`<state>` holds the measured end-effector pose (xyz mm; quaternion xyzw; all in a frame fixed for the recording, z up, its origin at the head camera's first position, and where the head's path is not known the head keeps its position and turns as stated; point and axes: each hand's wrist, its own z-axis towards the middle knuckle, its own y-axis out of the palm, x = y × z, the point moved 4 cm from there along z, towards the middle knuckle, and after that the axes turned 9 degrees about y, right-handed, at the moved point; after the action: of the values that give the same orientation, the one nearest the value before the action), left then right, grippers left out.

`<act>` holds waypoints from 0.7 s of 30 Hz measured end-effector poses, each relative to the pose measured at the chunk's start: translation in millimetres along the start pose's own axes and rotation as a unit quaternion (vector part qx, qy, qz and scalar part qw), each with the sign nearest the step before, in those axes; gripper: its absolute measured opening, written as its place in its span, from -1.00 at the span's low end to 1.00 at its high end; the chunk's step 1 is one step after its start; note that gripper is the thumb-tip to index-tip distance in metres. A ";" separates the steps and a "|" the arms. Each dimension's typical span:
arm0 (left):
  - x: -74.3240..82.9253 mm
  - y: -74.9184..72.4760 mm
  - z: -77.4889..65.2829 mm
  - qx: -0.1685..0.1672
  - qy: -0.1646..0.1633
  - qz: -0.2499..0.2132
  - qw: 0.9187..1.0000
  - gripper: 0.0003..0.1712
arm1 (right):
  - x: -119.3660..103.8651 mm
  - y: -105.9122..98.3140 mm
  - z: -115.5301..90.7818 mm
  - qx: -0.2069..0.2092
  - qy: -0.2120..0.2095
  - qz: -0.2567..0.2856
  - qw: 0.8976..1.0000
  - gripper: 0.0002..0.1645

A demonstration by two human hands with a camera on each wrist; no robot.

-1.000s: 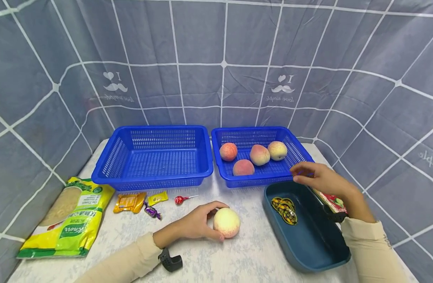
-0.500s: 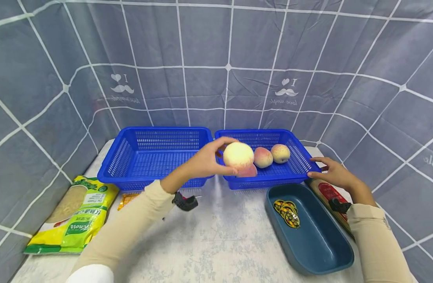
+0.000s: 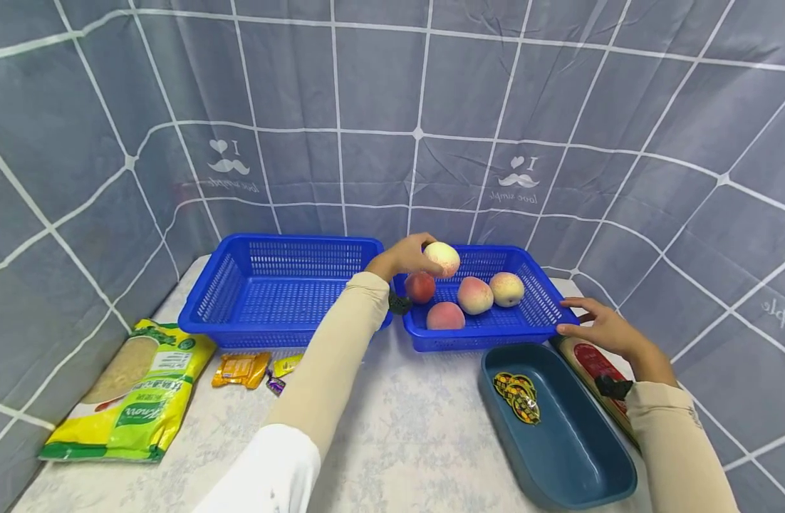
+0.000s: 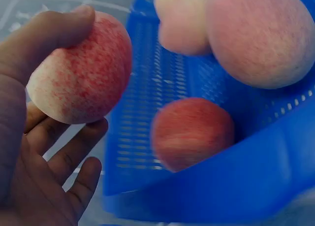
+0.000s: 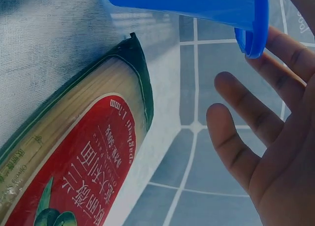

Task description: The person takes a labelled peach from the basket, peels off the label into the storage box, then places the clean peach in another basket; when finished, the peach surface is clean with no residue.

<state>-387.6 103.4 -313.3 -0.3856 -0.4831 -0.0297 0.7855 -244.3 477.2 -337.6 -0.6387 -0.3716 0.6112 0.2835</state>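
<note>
My left hand (image 3: pixel 408 258) grips a pale yellow and pink peach (image 3: pixel 442 259) between thumb and fingers, above the left rear part of the right blue basket (image 3: pixel 482 342). In the left wrist view the same peach (image 4: pixel 91 71) shows a red-speckled side, with the lower fingers spread. Inside that basket lie several peaches, among them a dark red peach (image 3: pixel 421 287) just under the hand and a pink peach (image 3: pixel 446 315) by the front wall. My right hand (image 3: pixel 600 328) holds the basket's right front corner, thumb and fingers on the rim; its lower fingers are spread.
Beside it stands a second blue basket (image 3: pixel 283 335). A dark teal tray (image 3: pixel 572 456) holds round black-and-yellow packets (image 3: pixel 519 397). Spaghetti (image 5: pixel 93 152) lies right of the tray. At left are a Knorr bag (image 3: pixel 132 392), an orange packet (image 3: pixel 241 370) and small wrapped sweets (image 3: pixel 275 385).
My left hand has lifted the peach off the table and carried it forward over the right basket. My right hand has shifted right along the rim to the corner.
</note>
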 end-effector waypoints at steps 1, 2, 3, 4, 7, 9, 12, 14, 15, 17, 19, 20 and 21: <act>-4.5 4.7 1.5 -0.006 -0.013 0.009 1.000 -0.31 | 1.0 0.9 -0.5 -0.001 -0.002 0.003 1.000 -0.29; -8.1 9.0 2.9 -0.010 -0.022 0.013 1.000 -0.31 | 2.2 1.6 -0.7 -0.001 -0.002 0.006 1.000 -0.29; -10.9 12.7 4.2 -0.013 -0.029 0.015 0.999 -0.31 | 3.0 2.1 -0.9 0.000 -0.001 0.009 1.000 -0.30; -13.0 15.8 5.3 -0.016 -0.033 0.017 0.999 -0.31 | 3.9 2.2 -0.9 0.001 -0.001 0.009 1.000 -0.30; -14.5 21.7 8.5 -0.018 -0.036 0.016 0.999 -0.31 | 5.5 1.5 -1.1 0.003 0.002 0.013 1.000 -0.29; -14.9 24.0 10.2 -0.017 -0.040 0.019 0.999 -0.31 | 7.1 0.7 -0.9 0.003 0.006 0.015 1.000 -0.28; -15.3 26.2 12.7 -0.020 -0.043 0.028 0.998 -0.32 | 8.1 -0.1 -1.4 0.003 0.007 0.019 1.000 -0.28; -15.7 27.6 13.4 -0.027 -0.049 0.030 0.998 -0.32 | 9.3 0.0 -1.5 0.004 0.007 0.023 1.000 -0.29; -16.2 28.2 13.7 -0.030 -0.052 0.033 0.998 -0.32 | 9.4 0.2 -1.8 0.004 0.005 0.026 1.000 -0.28; -17.3 29.6 13.8 -0.034 -0.058 0.041 0.997 -0.32 | 10.2 0.9 -2.0 0.003 0.005 0.030 1.000 -0.28; -18.9 31.9 13.9 -0.041 -0.066 0.045 0.996 -0.33 | 10.9 1.5 -1.7 0.004 0.007 0.033 0.999 -0.28; -19.4 33.2 14.2 -0.044 -0.068 0.047 0.996 -0.33 | 11.2 1.9 -1.3 0.003 0.007 0.034 0.999 -0.27; -19.8 34.7 14.8 -0.049 -0.070 0.046 0.995 -0.33 | 11.3 1.9 -1.2 0.003 0.008 0.034 0.999 -0.27</act>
<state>-394.4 130.7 -345.3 -0.4468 -0.5167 0.0105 0.7303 -243.1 485.6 -345.5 -0.6547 -0.3456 0.6166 0.2679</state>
